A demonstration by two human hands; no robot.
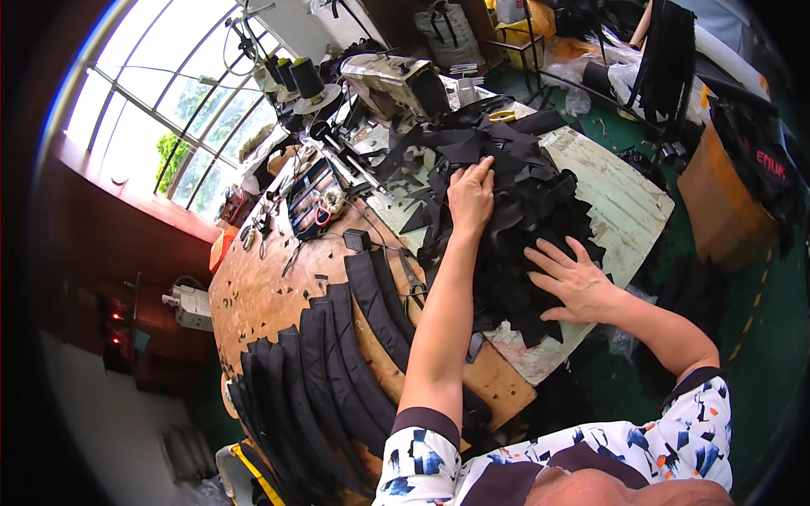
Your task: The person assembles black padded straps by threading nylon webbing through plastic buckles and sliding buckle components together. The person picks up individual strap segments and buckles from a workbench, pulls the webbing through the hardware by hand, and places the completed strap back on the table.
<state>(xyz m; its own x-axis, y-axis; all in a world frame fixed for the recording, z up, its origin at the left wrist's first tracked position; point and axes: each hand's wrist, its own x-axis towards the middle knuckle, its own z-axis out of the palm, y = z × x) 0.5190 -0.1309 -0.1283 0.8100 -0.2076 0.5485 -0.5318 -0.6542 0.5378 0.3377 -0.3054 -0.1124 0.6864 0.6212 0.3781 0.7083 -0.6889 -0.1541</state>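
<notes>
Head view shows our right hand point(578, 283) splayed and empty, our left hand point(471, 199) with a grip we cannot read, both at the black fabric pieces point(521, 215) heaped on the tabletop point(609, 181), seemingly unfinished, while black padded straps point(314, 363) lie side by side.

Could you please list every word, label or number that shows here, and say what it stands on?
Red lettering on the black material by the cardboard box: visible, though I won't copy its wording.
White unit at far left: any markings are too small to read.
I make out no other lettering.
</notes>
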